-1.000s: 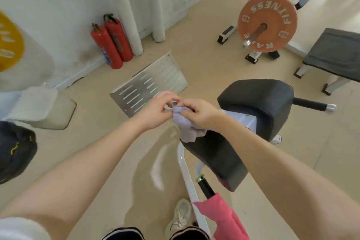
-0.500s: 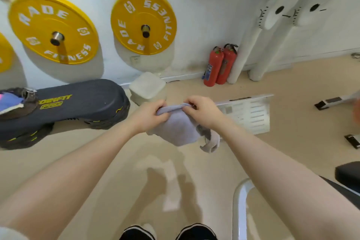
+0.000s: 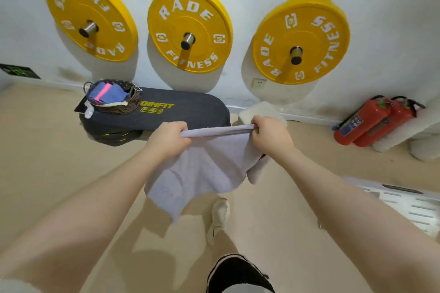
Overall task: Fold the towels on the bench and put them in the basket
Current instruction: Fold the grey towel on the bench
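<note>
1. Gripping the lavender towel by its top edge, the left hand and right hand stretch it in the air.
2. The basket with folded towels sits on the dark counter beyond.

1. The single head view looks from the person's head, forward and steeply down over both forearms.
2. It faces a white wall hung with yellow weight plates, with the beige floor below.
3. It sits close to the left hand and right hand; the bench lies just beyond them.
4. The wide lens bends the edges.
</note>
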Available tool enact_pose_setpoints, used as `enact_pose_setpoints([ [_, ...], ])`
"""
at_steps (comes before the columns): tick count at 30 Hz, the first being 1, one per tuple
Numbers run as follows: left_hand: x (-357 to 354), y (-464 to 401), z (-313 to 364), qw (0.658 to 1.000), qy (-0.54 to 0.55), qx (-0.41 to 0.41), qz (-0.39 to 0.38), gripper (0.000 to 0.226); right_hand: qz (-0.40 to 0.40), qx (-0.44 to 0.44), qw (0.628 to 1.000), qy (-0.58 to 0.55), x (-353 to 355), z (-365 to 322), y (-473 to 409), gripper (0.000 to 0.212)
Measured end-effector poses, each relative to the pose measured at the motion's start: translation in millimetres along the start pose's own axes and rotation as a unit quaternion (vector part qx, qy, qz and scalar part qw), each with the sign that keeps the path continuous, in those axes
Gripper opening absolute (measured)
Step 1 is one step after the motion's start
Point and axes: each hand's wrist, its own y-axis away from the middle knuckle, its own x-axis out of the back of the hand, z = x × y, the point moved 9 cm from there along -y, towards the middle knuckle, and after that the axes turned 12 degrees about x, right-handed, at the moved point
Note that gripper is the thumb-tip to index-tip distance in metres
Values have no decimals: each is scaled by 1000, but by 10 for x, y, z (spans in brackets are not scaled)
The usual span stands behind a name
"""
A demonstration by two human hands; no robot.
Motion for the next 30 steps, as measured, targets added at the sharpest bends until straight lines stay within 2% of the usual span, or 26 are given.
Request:
enact_pose_setpoints([
  [4, 220, -812, -216, 997, 63, 51, 17, 30, -9, 5, 1000, -20, -201, 63, -979, 21],
  [8, 604, -1658, -284, 992, 72, 98, 37, 38, -22, 8, 1000, -12, -255, 57, -1952, 22],
  [11, 905, -2245, -269, 990, 90, 88, 68, 33, -20, -10, 1000, 18, -221, 70, -2578, 23],
  [14, 1137, -2730, -405, 981, 102, 116, 120, 20, -19, -35, 997, 67, -222, 125, -3042, 24],
  [15, 1203, -2871, -477, 977, 102, 119, 142, 23, -22, -50, 995, 81, -254, 170, -3168, 26],
  [18, 1365, -3323, -647, 973, 90, 41, 207, 33, -31, -113, 991, 69, -460, 337, -3496, 28],
  [19, 1355, -3500, -708, 978, 61, 21, 197, 28, -37, -131, 989, 55, -568, 368, -3592, 28],
  [21, 1209, -3887, -920, 993, 17, 48, 103, 21, -41, -159, 986, 22, -797, 382, -3773, 26],
  [23, 1027, -4246, -1193, 996, -13, 87, 9, 27, -33, -191, 981, -12, -1027, 367, -3947, 26],
  [25, 959, -4593, -1410, 995, -30, 93, -32, 27, -9, -236, 970, -51, -1259, 391, -4118, 26],
  [28, 847, -5113, -1657, 994, -12, 87, -71, 4, 45, -308, 943, -120, -1606, 491, -4435, 29],
  [30, 733, -5446, -1752, 994, -11, 81, -74, 5, 89, -350, 920, -154, -1819, 590, -4656, 31],
])
